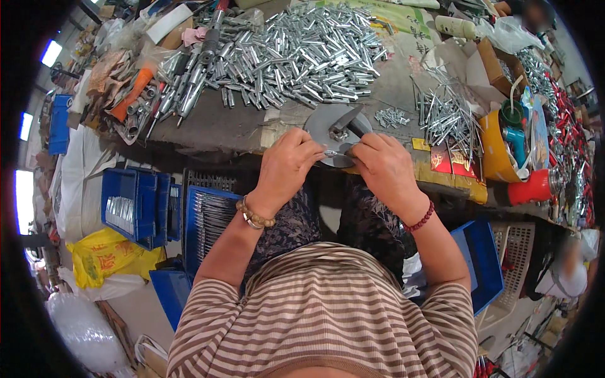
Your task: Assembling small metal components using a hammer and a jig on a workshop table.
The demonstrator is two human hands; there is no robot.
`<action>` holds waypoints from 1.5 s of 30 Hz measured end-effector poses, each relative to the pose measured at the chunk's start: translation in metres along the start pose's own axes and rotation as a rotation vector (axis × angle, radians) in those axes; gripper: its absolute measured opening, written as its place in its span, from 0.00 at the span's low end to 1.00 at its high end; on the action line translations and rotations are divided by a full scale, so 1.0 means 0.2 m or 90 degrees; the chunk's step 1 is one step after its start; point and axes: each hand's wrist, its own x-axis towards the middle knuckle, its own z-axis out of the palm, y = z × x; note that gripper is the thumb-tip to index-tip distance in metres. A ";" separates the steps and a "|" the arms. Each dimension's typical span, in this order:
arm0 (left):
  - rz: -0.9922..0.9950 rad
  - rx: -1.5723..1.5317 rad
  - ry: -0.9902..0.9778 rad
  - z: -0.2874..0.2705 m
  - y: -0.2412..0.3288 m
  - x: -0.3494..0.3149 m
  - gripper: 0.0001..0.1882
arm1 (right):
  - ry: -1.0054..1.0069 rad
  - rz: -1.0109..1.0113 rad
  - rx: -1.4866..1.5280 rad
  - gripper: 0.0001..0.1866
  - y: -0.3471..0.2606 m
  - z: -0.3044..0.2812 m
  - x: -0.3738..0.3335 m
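Observation:
My left hand (288, 165) is closed in a pinch on a small silvery metal piece (330, 153) at the near rim of a round grey metal disc (320, 121). Opposite it, my right hand (387, 169) pinches the thin rod-like end of the same piece. Its fingers partly hide that end. A hammer (348, 118) with a dark head lies on the disc, just beyond the fingers of my right hand. Small metal bits (339, 133) sit at the disc's middle.
Beyond the disc spreads a big heap of metal tubes (302, 53). To the right lie small pins (391, 118), a pile of thin rods (449, 116), a yellow container (496, 146) and a red can (529, 188). Blue bins (128, 205) stand below left.

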 end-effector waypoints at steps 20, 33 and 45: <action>0.028 -0.011 -0.009 0.00 0.00 0.00 0.09 | 0.043 0.264 -0.112 0.07 0.28 -0.08 -0.04; 0.053 -0.012 0.032 0.01 -0.02 0.00 0.08 | 0.033 0.229 0.045 0.05 0.19 -0.06 0.07; 0.056 0.021 0.032 0.02 -0.03 -0.03 0.09 | -0.002 0.075 0.187 0.08 -0.03 0.10 0.06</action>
